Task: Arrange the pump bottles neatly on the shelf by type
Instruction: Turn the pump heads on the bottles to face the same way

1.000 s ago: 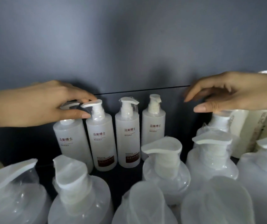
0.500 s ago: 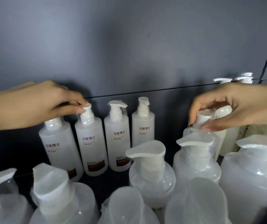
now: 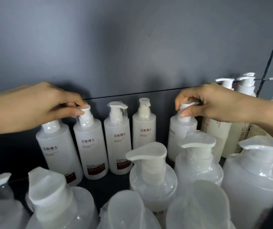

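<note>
Several slim frosted white conditioner pump bottles stand in a row at the back of the dark shelf. My left hand pinches the pump head of the second bottle from the left, and its palm covers the top of the leftmost bottle. Two more slim bottles stand free to the right. My right hand grips the pump head of a fifth slim bottle, which stands apart, further right.
Several large round translucent pump bottles wrapped in plastic fill the front. Cream-coloured pump bottles stand at the back right, close to the fifth slim bottle. A grey wall lies behind the shelf.
My right hand has closed round the pump head of the slim bottle on the right. My left hand stays on the left bottles' pumps. The view has shifted to the right.
</note>
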